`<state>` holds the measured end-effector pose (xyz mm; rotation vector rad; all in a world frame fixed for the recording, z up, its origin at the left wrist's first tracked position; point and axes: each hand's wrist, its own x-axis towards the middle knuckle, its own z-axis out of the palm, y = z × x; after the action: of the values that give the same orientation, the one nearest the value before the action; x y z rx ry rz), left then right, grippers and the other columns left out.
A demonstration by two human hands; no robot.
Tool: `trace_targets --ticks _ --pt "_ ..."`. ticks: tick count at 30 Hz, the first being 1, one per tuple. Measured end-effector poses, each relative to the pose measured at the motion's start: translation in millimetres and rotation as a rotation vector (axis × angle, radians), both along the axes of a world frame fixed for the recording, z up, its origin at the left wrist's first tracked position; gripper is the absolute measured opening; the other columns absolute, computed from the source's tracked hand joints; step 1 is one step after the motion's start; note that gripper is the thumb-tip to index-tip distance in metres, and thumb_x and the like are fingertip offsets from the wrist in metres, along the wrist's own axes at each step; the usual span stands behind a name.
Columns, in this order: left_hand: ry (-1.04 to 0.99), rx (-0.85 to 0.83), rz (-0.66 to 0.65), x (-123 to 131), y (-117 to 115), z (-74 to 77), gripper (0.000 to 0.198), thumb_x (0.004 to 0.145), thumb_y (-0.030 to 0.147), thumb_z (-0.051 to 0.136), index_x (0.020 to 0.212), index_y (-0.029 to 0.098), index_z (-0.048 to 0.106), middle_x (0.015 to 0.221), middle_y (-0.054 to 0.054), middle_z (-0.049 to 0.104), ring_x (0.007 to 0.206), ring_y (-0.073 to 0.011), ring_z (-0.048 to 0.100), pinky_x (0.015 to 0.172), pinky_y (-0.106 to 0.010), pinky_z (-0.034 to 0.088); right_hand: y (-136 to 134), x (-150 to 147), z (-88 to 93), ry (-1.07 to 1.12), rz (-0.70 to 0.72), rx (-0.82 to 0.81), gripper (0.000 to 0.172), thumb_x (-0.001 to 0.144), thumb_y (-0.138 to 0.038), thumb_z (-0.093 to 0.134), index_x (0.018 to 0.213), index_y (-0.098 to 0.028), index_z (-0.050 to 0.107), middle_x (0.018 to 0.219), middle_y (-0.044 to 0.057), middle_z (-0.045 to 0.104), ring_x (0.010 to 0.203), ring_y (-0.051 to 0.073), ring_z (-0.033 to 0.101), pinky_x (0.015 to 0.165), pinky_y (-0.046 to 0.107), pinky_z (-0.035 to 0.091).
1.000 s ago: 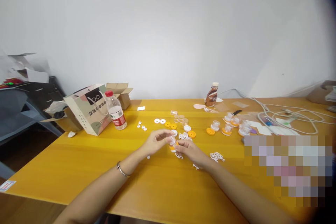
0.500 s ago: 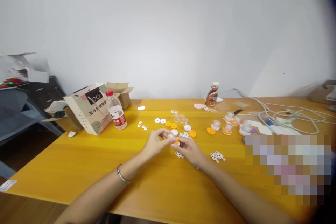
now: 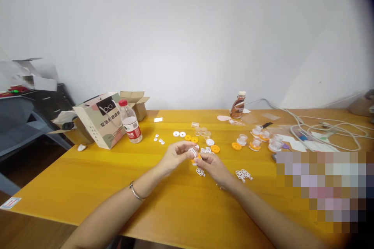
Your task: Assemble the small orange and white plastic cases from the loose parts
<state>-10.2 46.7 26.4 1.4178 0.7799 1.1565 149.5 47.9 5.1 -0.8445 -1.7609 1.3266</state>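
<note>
Far left of the grip: paper gift bag (image 3: 101,122), red-capped water bottle (image 3: 130,126) just beside it, open cardboard box (image 3: 137,103) behind. All on a yellow table (image 3: 87,179).

Left hand (image 3: 175,155), bracelet (image 3: 136,191) on its wrist, fingertips pinched tight on the white top of a small white-and-orange part (image 3: 194,155). The part is held just above the table, between both hands. Right hand (image 3: 213,165) clamps the same part from the other side, at its orange base.

Just behind the grip: white discs (image 3: 179,134), orange discs (image 3: 191,139), another orange disc (image 3: 215,149). Near right of the grip: white perforated pieces (image 3: 244,174). Further right and behind: clear cups on orange bases (image 3: 257,140), brown drink bottle (image 3: 238,106). Far right: white cables (image 3: 321,130).
</note>
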Motion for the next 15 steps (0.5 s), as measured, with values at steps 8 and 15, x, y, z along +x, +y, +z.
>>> trace_targets --ticks 8,15 --pt "-0.024 0.012 0.072 1.5 -1.5 -2.7 0.032 0.067 0.037 0.064 0.090 0.015 0.057 0.086 -0.005 0.063 0.079 -0.0141 0.058 0.071 -0.025 0.043 -1.3 -5.2 -3.5 0.048 -0.026 -0.042 0.030 0.071 -0.046 0.054 0.064 -0.017 0.052 0.055 -0.004 0.034 0.050 0.008 0.030 0.047 0.021 0.025" --pt "-0.075 0.009 -0.029 -6.2 2.6 4.5 0.033 0.066 0.030 0.066 0.094 0.015 0.063 0.103 -0.010 0.062 0.098 -0.0221 0.055 0.087 -0.034 0.040 -1.1 -1.1 1.7 0.097 -0.030 -0.092 0.033 0.069 -0.049 0.055 0.063 -0.016 0.054 0.054 -0.004 0.038 0.051 0.009 0.032 0.048 0.022 0.026"
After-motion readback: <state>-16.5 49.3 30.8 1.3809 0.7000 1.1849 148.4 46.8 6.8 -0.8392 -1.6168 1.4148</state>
